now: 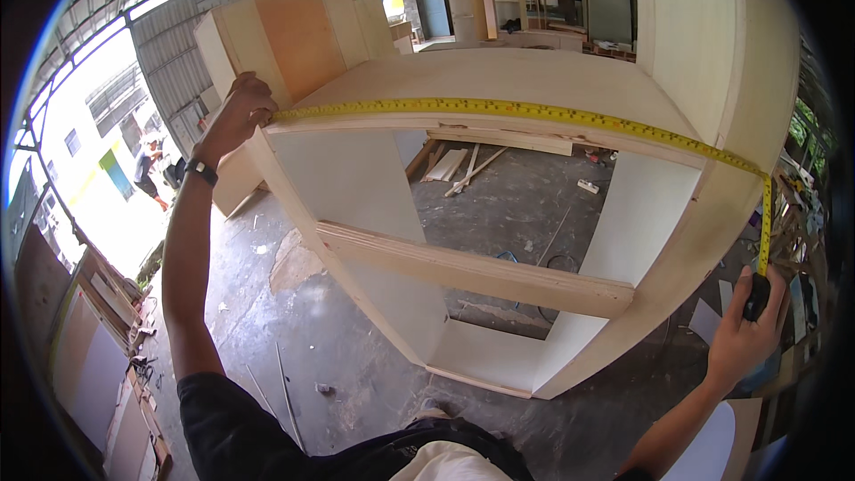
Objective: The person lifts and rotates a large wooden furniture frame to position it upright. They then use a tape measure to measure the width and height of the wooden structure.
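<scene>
A yellow tape measure (499, 108) is stretched across the top front edge of a wooden cabinet frame (481, 269). My left hand (240, 112) pinches the tape's end at the frame's left upper corner, and a dark band circles that wrist. On the far right the tape bends down over the frame's outer edge. There my right hand (750, 321) grips the tape's black case (756, 297), off to the side of the frame. The frame has a pale plywood top (508, 76), white inner faces and a crossbar in its opening.
A tall pale panel (686, 44) rises at the right end of the top. A box-like wooden unit (294, 36) stands behind on the left. Offcuts (450, 165) lie on the grey concrete floor (356, 383); scrap wood is piled far right. Another person (147, 169) is at the far left.
</scene>
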The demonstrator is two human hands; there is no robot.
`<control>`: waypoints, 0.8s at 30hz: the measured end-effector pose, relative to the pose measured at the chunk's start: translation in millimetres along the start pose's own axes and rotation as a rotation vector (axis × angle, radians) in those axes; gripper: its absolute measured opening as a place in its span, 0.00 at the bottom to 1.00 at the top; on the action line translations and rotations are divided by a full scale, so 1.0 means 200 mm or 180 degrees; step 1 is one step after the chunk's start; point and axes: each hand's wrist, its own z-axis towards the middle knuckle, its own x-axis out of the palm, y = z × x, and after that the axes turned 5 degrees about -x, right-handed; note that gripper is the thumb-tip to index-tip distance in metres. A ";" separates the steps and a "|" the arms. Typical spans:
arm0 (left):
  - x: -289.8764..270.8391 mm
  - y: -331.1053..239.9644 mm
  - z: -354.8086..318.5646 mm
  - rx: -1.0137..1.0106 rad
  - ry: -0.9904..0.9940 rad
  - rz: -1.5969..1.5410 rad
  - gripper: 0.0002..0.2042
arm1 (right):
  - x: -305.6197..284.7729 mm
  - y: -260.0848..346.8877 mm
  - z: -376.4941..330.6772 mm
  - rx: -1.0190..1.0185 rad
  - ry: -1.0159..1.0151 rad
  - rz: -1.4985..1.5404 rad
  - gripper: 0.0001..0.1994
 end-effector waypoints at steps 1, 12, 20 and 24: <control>0.00 0.01 0.00 -0.0039 0.0063 0.0017 0.05 | 0.00 0.01 0.00 0.0030 0.0005 -0.0029 0.11; -0.04 0.04 0.00 -0.0073 -0.0414 0.0146 0.08 | -0.03 0.01 0.12 0.0090 -0.0546 -0.0251 0.17; 0.16 -0.06 -0.20 -0.0643 -0.1663 0.0987 0.06 | 0.26 0.85 0.44 -0.0901 -0.0302 0.0718 0.14; 0.31 -0.20 -0.18 -0.1664 -0.2186 0.1009 0.02 | 0.36 1.25 0.59 -0.1571 -0.0161 0.0990 0.11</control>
